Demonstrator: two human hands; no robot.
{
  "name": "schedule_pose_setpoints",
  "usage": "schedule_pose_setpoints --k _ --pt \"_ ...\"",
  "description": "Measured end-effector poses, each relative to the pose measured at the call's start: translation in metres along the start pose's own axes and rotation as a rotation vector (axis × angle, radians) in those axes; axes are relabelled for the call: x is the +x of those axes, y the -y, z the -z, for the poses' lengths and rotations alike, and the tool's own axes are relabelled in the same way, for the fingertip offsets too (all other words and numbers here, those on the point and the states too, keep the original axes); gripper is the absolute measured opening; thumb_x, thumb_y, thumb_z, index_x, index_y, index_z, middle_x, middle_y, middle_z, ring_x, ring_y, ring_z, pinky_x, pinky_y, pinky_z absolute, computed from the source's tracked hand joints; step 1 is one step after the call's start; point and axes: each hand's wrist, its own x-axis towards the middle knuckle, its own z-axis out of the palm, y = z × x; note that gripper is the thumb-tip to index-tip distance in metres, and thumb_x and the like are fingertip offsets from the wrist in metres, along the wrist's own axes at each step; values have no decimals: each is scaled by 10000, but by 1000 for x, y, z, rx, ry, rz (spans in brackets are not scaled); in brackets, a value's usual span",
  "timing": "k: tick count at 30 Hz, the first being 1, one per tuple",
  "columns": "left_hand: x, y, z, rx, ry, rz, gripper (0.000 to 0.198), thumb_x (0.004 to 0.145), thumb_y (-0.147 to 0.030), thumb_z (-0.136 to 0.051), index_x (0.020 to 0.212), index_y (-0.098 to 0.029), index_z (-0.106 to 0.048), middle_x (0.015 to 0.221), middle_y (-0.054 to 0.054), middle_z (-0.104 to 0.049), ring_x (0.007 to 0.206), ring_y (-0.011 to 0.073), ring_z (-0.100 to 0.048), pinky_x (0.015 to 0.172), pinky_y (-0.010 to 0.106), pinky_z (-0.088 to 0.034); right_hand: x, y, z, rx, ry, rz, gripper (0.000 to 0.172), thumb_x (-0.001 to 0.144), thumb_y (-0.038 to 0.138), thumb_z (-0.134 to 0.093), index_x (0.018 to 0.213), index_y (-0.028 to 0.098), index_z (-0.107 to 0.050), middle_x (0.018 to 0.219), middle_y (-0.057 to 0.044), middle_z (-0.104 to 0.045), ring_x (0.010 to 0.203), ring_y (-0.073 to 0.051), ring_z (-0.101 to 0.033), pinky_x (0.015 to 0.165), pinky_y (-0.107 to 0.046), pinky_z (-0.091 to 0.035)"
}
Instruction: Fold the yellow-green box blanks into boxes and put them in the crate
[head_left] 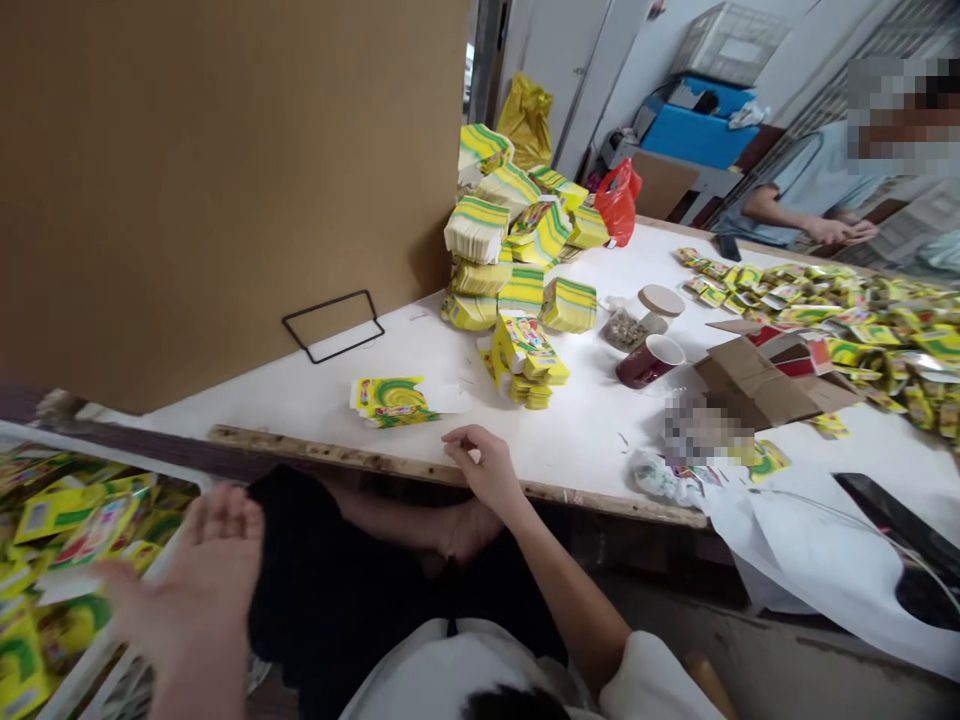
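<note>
My left hand (199,570) is slightly blurred, palm up with the fingers stretched, and holds nothing. It hovers over the edge of a white crate (154,470) filled with yellow-green printed cartons (56,515). My right hand (484,465) is at the front edge of the white table (292,410), its fingers loosely bent and apart from the thumb, with nothing visible between them. Just beyond it on the left lies a single yellow-green carton (394,400) with a white flap sticking out. A small stack of similar cartons (529,360) stands farther back.
Bundles of flat cartons (480,230) are piled beside a large cardboard sheet (225,180) bearing a black wire frame (334,325). A maroon cup (641,365), an open cardboard box (765,375) and many filled packs (862,300) occupy the right. Another person (802,200) sits across.
</note>
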Motion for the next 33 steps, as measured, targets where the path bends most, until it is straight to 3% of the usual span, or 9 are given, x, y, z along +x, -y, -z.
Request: schedule_pose_setpoints --k 2,4,8,13,21,26,29,31,33 --pt "-12 17 -18 -197 -49 244 561 1012 -563 -264 981 -164 -657 957 66 -665 810 143 -644 693 238 -592 15 -1 -5 -48 -9 -15 107 929 232 -605 954 168 -688 866 -57 -708 804 -170 -654 786 -309 -538" --pt "-23 32 -38 -234 -46 371 405 1009 -416 -373 941 -149 -670 860 49 -645 692 117 -615 598 210 -559 35 1 -13 -112 -5 -24 137 924 233 -634 1036 166 -675 939 -67 -709 871 -179 -651 815 -308 -525" --pt "-36 44 -64 -187 68 449 228 951 -219 -476 941 -154 -695 811 29 -640 638 105 -606 567 203 -534 74 5 -33 -268 54 -46 304 892 172 -693 1186 143 -624 1116 -124 -690 1047 -229 -627 926 -358 -495" --pt "-24 55 -56 -103 107 448 157 850 -206 -586 937 -178 -714 786 29 -672 637 124 -619 569 212 -543 91 6 -52 -444 154 -70 233 886 133 -700 1114 127 -651 1088 -161 -682 1049 -282 -612 970 -417 -477" --pt "-11 81 -40 -21 171 415 374 618 -367 -855 933 -212 -725 806 -4 -696 668 124 -626 584 191 -556 82 5 -58 -406 118 -61 381 929 69 -587 1303 116 -533 1252 -178 -588 1141 -253 -576 995 -391 -487" --pt "-30 83 -54 53 372 295 748 529 -741 -844 1032 -196 -752 973 74 -746 819 195 -677 670 248 -592 65 14 -52 -243 89 -52 450 892 76 -650 1308 110 -480 1207 -121 -612 1052 -182 -614 902 -290 -522" --pt "-40 79 -65 37 446 174 853 466 -777 -848 1100 -216 -739 1151 92 -735 1055 271 -665 787 294 -601 28 28 -57 -92 173 -28 522 850 146 -738 1308 177 -490 1046 -27 -648 841 -138 -631 733 -233 -527" --pt "-45 73 -71 -19 373 100 852 462 -755 -860 1131 -246 -722 1279 66 -695 1259 304 -578 966 339 -566 1 36 -63 127 289 1 522 821 193 -788 1273 228 -528 983 4 -639 813 -133 -619 713 -230 -510" --pt "-50 67 -74 -50 305 17 799 541 -720 -843 1182 -266 -697 1406 36 -625 1421 308 -439 1170 381 -422 -19 40 -65 362 355 -37 560 774 275 -854 1238 234 -542 934 13 -612 823 -136 -609 730 -239 -505"
